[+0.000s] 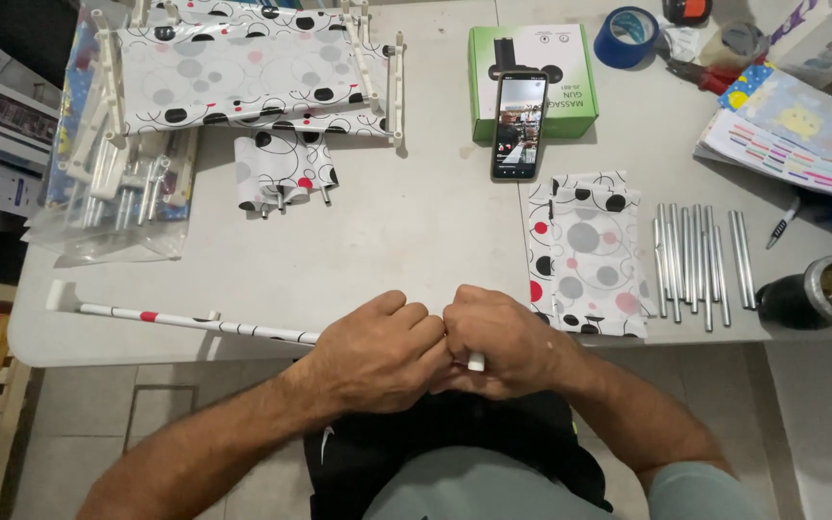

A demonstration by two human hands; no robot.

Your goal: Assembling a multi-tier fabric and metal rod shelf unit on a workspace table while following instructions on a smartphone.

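So both hands meet at the near edge of the worktop, left hand touching the right hand, closed together on a long rod that runs off to the left along that edge. Just right of the hands there's a stack of fabric pieces, then a row of metal tubes right of that. A phone leans on a box at the back. Far left sits a folding rack, with a fabric roll in front of it.
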